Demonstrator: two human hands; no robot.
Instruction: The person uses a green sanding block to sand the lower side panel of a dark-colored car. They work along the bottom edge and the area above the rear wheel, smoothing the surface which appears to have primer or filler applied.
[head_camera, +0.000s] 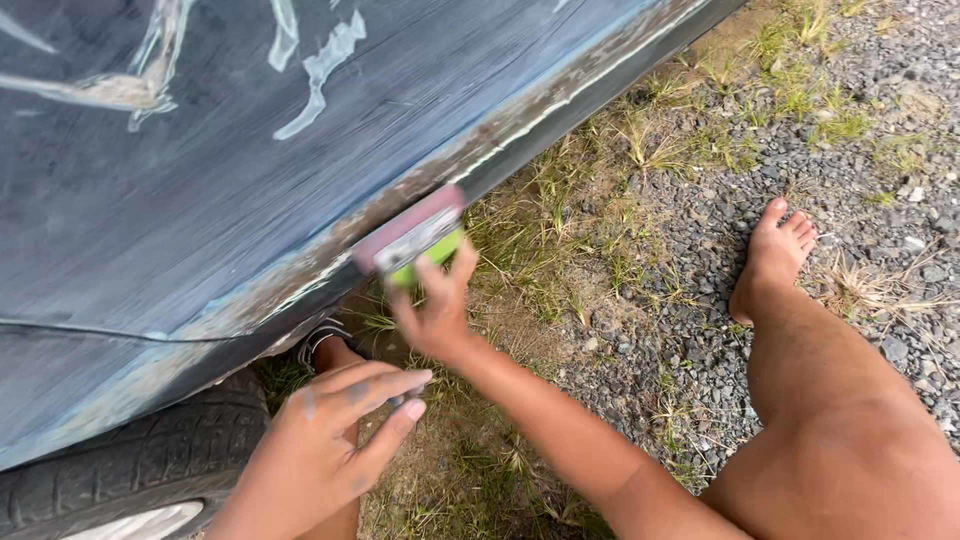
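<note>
My right hand (437, 312) grips a sanding block (415, 240) with a green body and a reddish-grey abrasive face. The block is pressed flat against the worn lower edge of a dark blue car body panel (200, 180), where paint is scraped and pale filler streaks show. My left hand (335, 440) hovers lower, near the tyre, with fingers loosely together and dusty; a small dark object may lie under its fingertips, but I cannot tell what.
A black tyre (130, 465) sits at the lower left under the panel. My bare right leg and foot (775, 260) rest on grey gravel (880, 200) at the right. Patchy grass (560, 230) runs along the car's edge.
</note>
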